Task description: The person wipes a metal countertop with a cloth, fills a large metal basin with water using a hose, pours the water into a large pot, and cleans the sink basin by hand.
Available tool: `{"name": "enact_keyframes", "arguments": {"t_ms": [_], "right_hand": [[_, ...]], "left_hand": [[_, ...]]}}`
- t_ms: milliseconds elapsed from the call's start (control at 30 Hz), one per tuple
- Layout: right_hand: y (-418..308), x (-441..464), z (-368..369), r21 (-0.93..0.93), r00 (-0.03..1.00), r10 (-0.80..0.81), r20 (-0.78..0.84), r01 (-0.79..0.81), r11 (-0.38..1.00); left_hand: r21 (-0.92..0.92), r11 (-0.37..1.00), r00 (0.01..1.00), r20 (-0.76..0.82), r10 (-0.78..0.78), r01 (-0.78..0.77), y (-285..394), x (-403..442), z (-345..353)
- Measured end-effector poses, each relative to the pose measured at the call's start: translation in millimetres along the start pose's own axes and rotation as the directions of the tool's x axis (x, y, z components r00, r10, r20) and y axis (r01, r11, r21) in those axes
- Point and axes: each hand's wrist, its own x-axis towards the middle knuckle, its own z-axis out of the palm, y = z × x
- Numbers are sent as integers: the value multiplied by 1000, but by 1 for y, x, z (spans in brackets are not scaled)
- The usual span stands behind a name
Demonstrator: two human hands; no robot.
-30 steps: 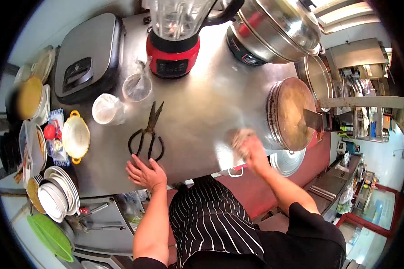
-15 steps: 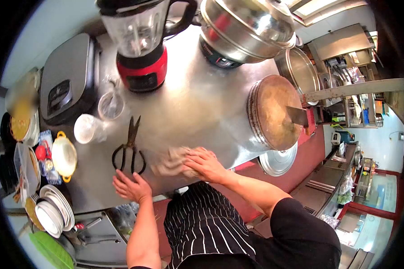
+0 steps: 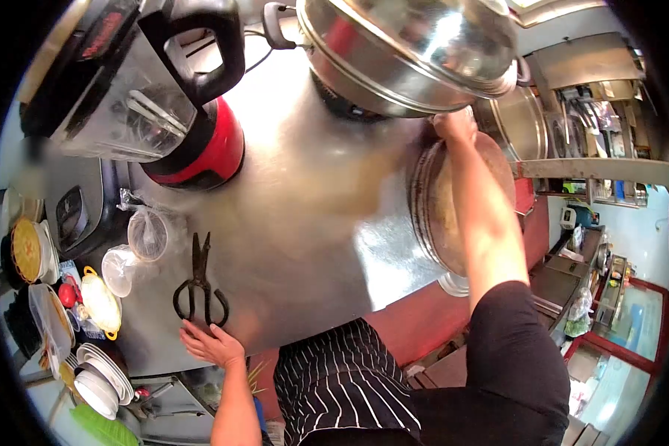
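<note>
My left hand [image 3: 212, 345] lies flat with fingers spread at the near edge of the steel table, its fingertips by the handles of black scissors [image 3: 200, 286]. The scissors lie with their blades pointing away from me. My right arm stretches over a round wooden chopping board [image 3: 444, 204] to the far right. There my right hand [image 3: 456, 125] is just below the rim of a large steel steamer pot [image 3: 416, 56]. Its fingers are largely hidden, so what they hold does not show. The cloth and the cleaver are out of sight.
A red and black blender [image 3: 208, 149] stands at the back left. Clear plastic cups [image 3: 148, 234], a yellow-handled dish [image 3: 101, 302] and stacked white plates [image 3: 100, 383] line the left side. A big metal pan [image 3: 516, 123] sits beyond the board.
My right hand has moved from the table's near edge to the far right beside the steamer. The cloth no longer shows on the table. The view has shifted; my left hand stays by the scissors.
</note>
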Motion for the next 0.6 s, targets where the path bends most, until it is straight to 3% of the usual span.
{"name": "enact_keyframes", "arguments": {"t_ms": [100,167,200,267,300,333,367,400,467,500,600], "right_hand": [[2,45,47,2,988,129,84,-129,992],[-1,35,69,-268,973,-210,91,227,936],[-7,24,81,-338,944,-322,75,328,882],[-14,4,109,-497,845,-533,39,479,724],[-35,-46,99,-601,852,-507,129,474,643],[-40,-96,109,-555,750,-642,-162,468,687],[-73,-142,96,-261,895,-445,-30,423,868],[-91,-173,95,-36,843,-536,-43,535,844],[-136,-235,96,270,748,-633,-199,663,699],[-159,-265,100,337,708,-656,-259,703,626],[-183,-352,101,398,512,-831,-216,824,404]], "left_hand": [[11,1000,1000,19,2,-2,0,-1,-2],[-12,1000,999,38,7,-6,-1,1,-2],[-1,1000,999,34,-13,13,-1,3,0],[-12,1000,999,37,-1,1,0,3,-2],[-12,1000,999,41,-11,11,2,4,-5],[-13,1000,999,45,-20,21,3,4,-8],[-40,999,999,40,5,-4,1,5,-8],[-65,998,999,34,25,-22,0,4,-9],[-110,994,1000,10,13,-12,1,4,-8],[-102,995,1000,19,-15,16,0,4,-9],[-136,991,1000,29,-3,7,-6,1,-12]]}}
